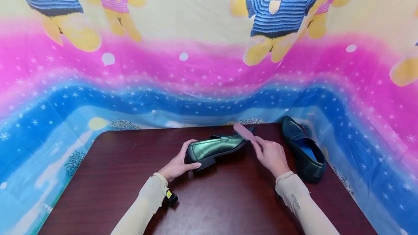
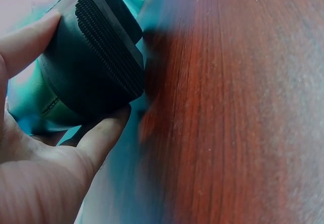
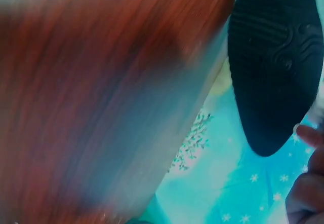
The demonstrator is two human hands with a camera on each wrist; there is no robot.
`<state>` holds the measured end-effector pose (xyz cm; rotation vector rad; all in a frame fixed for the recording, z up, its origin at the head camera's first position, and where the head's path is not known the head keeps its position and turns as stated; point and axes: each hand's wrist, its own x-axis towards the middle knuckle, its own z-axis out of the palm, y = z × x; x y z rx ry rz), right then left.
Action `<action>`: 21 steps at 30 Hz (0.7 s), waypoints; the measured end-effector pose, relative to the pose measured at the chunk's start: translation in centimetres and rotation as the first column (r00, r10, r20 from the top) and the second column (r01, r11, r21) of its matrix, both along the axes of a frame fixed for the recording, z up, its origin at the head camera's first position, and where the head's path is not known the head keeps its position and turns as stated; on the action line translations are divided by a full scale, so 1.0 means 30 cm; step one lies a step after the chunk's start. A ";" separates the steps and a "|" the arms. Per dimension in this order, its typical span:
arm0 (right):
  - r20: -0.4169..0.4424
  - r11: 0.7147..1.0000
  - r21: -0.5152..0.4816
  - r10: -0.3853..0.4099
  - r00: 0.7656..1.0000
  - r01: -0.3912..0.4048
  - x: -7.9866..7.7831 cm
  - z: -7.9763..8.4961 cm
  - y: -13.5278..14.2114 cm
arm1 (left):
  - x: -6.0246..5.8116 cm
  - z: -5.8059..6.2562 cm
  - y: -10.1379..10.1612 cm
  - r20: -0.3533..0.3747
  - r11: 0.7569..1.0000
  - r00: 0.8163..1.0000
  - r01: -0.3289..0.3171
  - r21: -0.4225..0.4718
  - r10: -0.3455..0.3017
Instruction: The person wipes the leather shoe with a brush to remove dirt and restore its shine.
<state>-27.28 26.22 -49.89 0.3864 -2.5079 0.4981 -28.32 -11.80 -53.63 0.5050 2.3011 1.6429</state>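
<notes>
In the head view, my left hand (image 1: pixel 176 165) grips the heel end of a dark green, shiny loafer (image 1: pixel 217 148), which is tilted with its toe pointing right. My right hand (image 1: pixel 271 156) pinches a slim pink brush (image 1: pixel 244 132) by its near end; the brush overlaps the loafer's toe. Seen from the left wrist, the ridged black heel (image 2: pixel 109 46) sits between the left thumb and fingers. The right wrist view shows the patterned black sole (image 3: pixel 276 77) facing the camera, with part of the right hand (image 3: pixel 308 183) at the edge; the brush is hidden there.
A second dark loafer (image 1: pixel 310 172) with a blue insole stands at the table's right edge, beside the right hand. The dark red wooden table (image 1: pixel 107 177) has a printed cloth (image 1: pixel 196 75) behind it and at both sides. A small black object (image 1: pixel 172 199) shows by the left wrist.
</notes>
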 end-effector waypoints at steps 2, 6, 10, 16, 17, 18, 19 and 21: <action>-0.004 0.998 -0.001 -0.058 0.998 0.058 -0.017 0.000 0.007 | 0.000 0.002 -0.002 0.001 1.000 1.000 0.002 -0.011 -0.002; 0.046 0.984 -0.028 -0.176 0.983 0.177 -0.054 0.001 0.021 | 0.001 0.005 -0.005 -0.002 0.999 1.000 0.007 -0.039 -0.007; 0.114 0.965 -0.054 -0.249 0.962 0.256 -0.077 0.001 0.031 | 0.005 0.009 -0.003 0.001 0.999 1.000 0.003 -0.044 -0.003; 0.172 0.954 -0.049 -0.285 0.943 0.297 -0.074 0.005 0.029 | 0.010 0.008 0.003 -0.004 1.000 1.000 0.007 -0.027 -0.007; 0.175 0.954 -0.050 -0.283 0.943 0.296 -0.070 0.007 0.027 | 0.010 0.008 0.004 -0.007 1.000 1.000 0.001 -0.023 -0.001; 0.175 0.955 -0.051 -0.280 0.944 0.293 -0.065 0.008 0.025 | 0.010 0.007 0.004 -0.013 1.000 1.000 -0.007 -0.023 0.007; 0.175 0.956 -0.054 -0.275 0.946 0.288 -0.059 0.010 0.022 | 0.010 0.008 0.005 -0.022 1.000 1.000 -0.016 -0.022 0.015; 0.178 0.961 -0.063 -0.256 0.950 0.270 -0.046 0.012 0.015 | 0.008 0.010 0.007 -0.042 0.999 0.999 -0.032 -0.030 0.031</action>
